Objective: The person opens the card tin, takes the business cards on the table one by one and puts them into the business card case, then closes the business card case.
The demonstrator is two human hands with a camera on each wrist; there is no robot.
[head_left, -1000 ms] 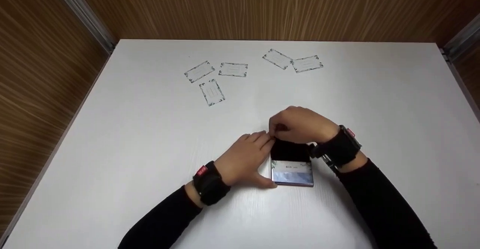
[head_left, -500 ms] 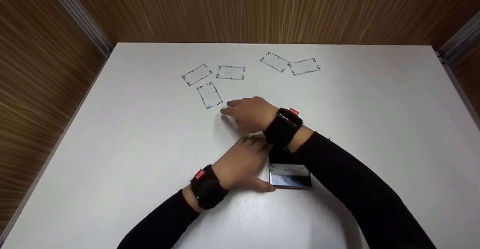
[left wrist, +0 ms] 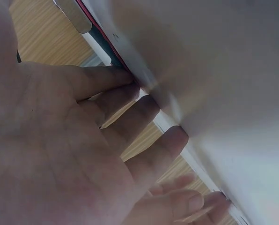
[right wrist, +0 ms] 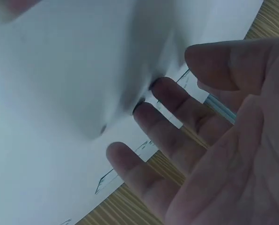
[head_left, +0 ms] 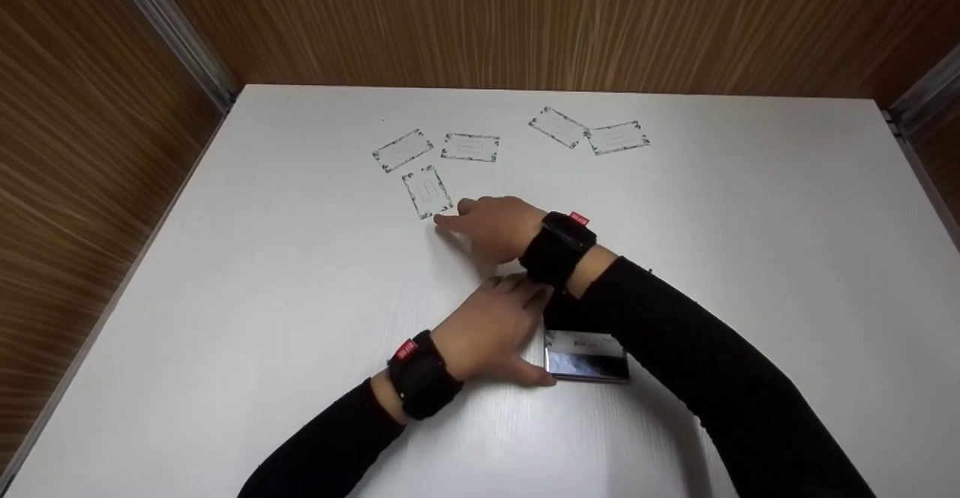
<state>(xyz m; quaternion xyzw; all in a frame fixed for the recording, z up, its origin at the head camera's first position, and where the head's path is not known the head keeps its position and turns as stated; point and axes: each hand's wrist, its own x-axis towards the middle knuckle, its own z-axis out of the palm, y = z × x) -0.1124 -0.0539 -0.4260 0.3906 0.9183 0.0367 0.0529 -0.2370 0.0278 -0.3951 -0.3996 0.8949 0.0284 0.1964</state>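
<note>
My right hand (head_left: 487, 224) reaches across the white table (head_left: 750, 205), fingers spread and straight (right wrist: 177, 117). Its fingertips touch the table at the near corner of a white card with a dark patterned border (head_left: 427, 192). My left hand (head_left: 491, 322) lies flat beside a small shiny card case (head_left: 589, 359). Its thumb is at the case's near left corner and its fingers lie along the left side (left wrist: 130, 103). A card lies in the case, and my right forearm hides the case's far half.
Two more bordered cards (head_left: 403, 150) (head_left: 470, 147) lie just beyond the near one, and another pair (head_left: 557, 126) (head_left: 616, 138) lies at the far right. Wood-panelled walls close in the table's far, left and right sides.
My right hand left the case's far end and moved forward and left to the nearest card, crossing over the left hand. The left hand stayed beside the case.
</note>
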